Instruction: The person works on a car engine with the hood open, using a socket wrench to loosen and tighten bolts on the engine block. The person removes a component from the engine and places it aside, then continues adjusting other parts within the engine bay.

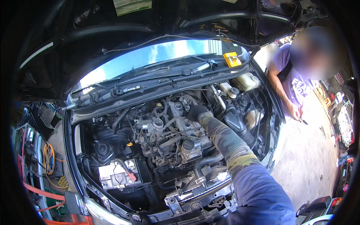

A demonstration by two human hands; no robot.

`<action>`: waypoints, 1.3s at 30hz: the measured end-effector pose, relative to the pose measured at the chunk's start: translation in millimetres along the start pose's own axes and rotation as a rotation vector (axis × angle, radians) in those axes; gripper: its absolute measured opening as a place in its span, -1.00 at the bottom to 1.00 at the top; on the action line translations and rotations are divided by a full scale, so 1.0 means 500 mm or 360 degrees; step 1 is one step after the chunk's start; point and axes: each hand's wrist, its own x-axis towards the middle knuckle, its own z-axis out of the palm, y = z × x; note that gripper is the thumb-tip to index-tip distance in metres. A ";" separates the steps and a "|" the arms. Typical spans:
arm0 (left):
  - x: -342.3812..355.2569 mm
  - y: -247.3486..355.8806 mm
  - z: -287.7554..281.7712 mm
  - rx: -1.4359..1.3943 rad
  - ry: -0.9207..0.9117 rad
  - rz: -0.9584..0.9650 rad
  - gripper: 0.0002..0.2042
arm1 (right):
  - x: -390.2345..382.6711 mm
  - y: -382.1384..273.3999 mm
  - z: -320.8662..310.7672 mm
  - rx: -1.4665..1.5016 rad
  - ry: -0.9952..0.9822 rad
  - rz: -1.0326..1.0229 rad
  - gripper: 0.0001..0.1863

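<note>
My right hand (197, 111), in a dark glove, reaches over the open engine bay and rests at the far side of the engine (180, 129). A camouflage sleeve (225, 138) and a dark blue sleeve cover the arm. The fingers blend into the dark parts around them, so their grip and anything in them are hidden. Nearer to me, a round black cap (188, 144) sits on the metal engine cover. Left of the hand stands a round metal intake opening (157, 123). My left hand is out of view.
A battery (119, 174) with a red terminal cover sits front left. Metal tools (132, 89) and a yellow box (232, 59) lie below the windshield. The raised hood (157, 22) hangs overhead. Another person (287, 75) stands at the right, holding a small dark object. An orange hose (48, 157) hangs left.
</note>
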 end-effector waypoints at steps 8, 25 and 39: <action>0.002 -0.006 0.007 0.0135 -0.0008 0.0006 -0.30 | 0.013 -0.013 0.010 -0.0175 -0.0030 -0.0222 -0.51; 0.002 -0.022 0.012 -0.0045 0.0065 0.0108 -0.48 | -0.010 -0.036 -0.020 -0.0464 -0.0128 -0.0363 -0.32; 0.001 0.004 -0.006 -0.0051 0.0056 0.0068 -0.49 | 0.009 -0.020 0.004 -0.0109 0.0100 0.0137 -0.42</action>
